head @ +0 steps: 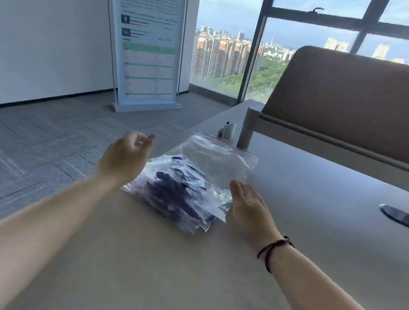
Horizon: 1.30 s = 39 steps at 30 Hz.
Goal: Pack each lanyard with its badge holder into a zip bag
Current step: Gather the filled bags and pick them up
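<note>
Clear plastic zip bags [189, 179] lie stacked near the left edge of the grey table [294, 220], with dark blue lanyards [174, 190] bunched inside (badge holders cannot be made out). Topmost bag's far half looks unfilled. Left hand [125, 155] hovers beside the pile, fingers loosely curled, holding nothing. Right hand [250, 206] rests by the stack's right edge, fingers straight and together.

glossy clear plastic zip bags [194, 179] on a smooth matt table [180, 282].
</note>
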Tool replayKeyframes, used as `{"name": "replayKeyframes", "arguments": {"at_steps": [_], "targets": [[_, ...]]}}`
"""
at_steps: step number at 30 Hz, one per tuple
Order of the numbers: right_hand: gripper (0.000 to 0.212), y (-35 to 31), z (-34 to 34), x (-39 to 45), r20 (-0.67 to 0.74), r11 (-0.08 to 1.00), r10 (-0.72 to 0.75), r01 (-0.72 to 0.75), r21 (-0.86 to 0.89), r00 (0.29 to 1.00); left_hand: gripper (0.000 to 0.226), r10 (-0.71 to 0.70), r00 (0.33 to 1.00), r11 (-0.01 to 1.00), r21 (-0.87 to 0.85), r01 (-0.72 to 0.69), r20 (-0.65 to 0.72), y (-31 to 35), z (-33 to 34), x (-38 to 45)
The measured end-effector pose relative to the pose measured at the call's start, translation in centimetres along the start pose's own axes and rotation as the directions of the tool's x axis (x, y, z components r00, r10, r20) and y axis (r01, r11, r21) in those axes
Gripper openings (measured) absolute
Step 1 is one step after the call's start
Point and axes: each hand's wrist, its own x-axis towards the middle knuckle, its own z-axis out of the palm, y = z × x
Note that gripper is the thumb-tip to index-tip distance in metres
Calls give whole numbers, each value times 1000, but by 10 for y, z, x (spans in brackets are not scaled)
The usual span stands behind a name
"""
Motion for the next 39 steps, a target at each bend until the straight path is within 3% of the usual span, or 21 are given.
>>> {"name": "replayKeyframes", "arguments": {"at_steps": [3,5,6,8,10,11,14,17,22,27,30,35,37,39], "targets": [[64,-3,-3,37,119,967,1,29,-253,993,71,-144,937,984,150,100,317,12,9,52],[69,-7,-3,49,188,894,1,84,-440,982,76,-182,874,962,267,63,450,21,22,73],[69,-9,-3,52,205,859,-12,115,-498,979,70,-136,878,952,305,-12,459,24,29,80],[67,-14,-2,57,256,818,-51,187,-543,965,45,90,870,906,324,-274,485,33,42,85],[67,-20,2,61,343,818,-35,224,-530,939,31,281,763,808,286,-515,582,40,54,81],[71,-24,5,64,377,828,-10,219,-516,926,34,309,699,759,275,-590,645,43,59,78],[83,-28,14,70,420,840,62,179,-512,906,52,178,564,709,292,-642,807,47,68,73],[84,-27,21,65,415,811,81,182,-557,906,71,31,503,673,354,-649,864,40,64,76],[82,-34,25,64,447,766,107,213,-607,888,92,-75,467,666,393,-635,881,32,60,75],[81,-34,24,67,454,746,112,227,-626,884,97,-37,489,666,386,-638,872,25,65,74],[87,-36,23,69,477,734,142,231,-639,868,92,19,533,696,371,-614,846,20,65,69],[96,-42,22,72,504,707,203,231,-668,839,80,59,534,671,363,-647,844,25,61,71],[97,-45,22,73,507,701,234,217,-679,830,78,135,505,622,324,-713,853,37,54,66],[98,-48,21,74,517,688,258,220,-691,816,76,154,456,647,260,-717,876,44,47,55]]}}
